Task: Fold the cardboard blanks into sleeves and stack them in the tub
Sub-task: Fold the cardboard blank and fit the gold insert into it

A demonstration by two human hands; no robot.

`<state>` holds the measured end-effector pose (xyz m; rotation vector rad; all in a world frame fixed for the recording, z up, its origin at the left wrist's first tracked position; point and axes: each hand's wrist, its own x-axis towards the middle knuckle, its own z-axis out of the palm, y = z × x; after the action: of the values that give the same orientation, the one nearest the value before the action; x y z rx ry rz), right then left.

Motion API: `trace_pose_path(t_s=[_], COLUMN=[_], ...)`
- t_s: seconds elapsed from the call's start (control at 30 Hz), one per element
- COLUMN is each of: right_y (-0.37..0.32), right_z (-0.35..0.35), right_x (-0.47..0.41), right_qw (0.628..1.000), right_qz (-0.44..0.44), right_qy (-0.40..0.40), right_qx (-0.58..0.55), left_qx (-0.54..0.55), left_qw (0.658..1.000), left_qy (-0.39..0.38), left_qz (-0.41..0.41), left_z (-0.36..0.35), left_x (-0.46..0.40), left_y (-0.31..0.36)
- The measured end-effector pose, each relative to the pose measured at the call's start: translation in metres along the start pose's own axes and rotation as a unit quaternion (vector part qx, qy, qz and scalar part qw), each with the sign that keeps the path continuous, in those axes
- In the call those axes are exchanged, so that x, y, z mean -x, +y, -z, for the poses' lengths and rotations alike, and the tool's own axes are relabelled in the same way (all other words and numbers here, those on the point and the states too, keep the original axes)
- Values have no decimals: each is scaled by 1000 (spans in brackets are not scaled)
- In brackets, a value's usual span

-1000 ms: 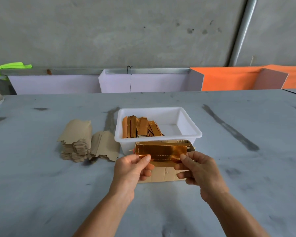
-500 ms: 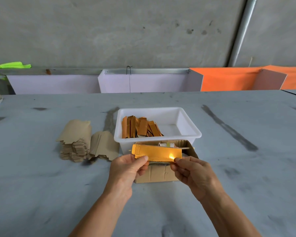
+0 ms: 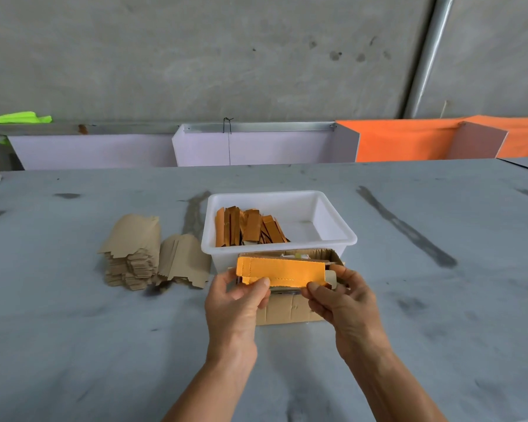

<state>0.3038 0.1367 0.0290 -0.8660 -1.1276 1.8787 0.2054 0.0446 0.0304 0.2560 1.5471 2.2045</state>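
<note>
Fingers of the left hand [image 3: 233,303] are pinching the left end of a shiny gold cardboard blank [image 3: 282,272], while the right hand [image 3: 345,300] is clamping thumb and curled fingers on its right end. Flat brown blanks [image 3: 134,254] are lying stacked further left; the open brown cardboard box [image 3: 290,310] is sitting beneath, the white plastic tub [image 3: 333,226] of folded gold sleeves [image 3: 247,226] behind. Held above the box, the blank's long axis is running left-right.

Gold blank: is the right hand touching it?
Touching. The head view shows the right hand pinching the gold blank at its lower right edge, thumb on its face.
</note>
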Motion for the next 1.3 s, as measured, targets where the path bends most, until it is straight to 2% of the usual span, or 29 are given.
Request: trace_pose_path(t_s=[0.13,0.4,0.77,1.07,1.2,1.3], right_y=[6,32,23,24,25,25], right_z=[1,-14,-11,-6,-5,-3], right_x=[1,11,8,4,4,4], right_qw=[1000,996,994,992,985,973], right_qz=[-9,-76,-91,-107,-129,-134], right_qy=[4,15,1,-9,-4,-20], right_qx=[-4,-54,-57,-65,-111,-189], left_qx=[-2,-1,4,17,48,23], left_qw=[1000,1000,1000,1000,997,996], left_qy=[-4,14,12,-21,-38,-78], left_qz=[28,8,22,10,40,25], left_z=[-3,-9,3,13,15,16], left_x=[-1,7,-3,-5,-7,-9], left_y=[-10,-24,-23,-22,-23,-24])
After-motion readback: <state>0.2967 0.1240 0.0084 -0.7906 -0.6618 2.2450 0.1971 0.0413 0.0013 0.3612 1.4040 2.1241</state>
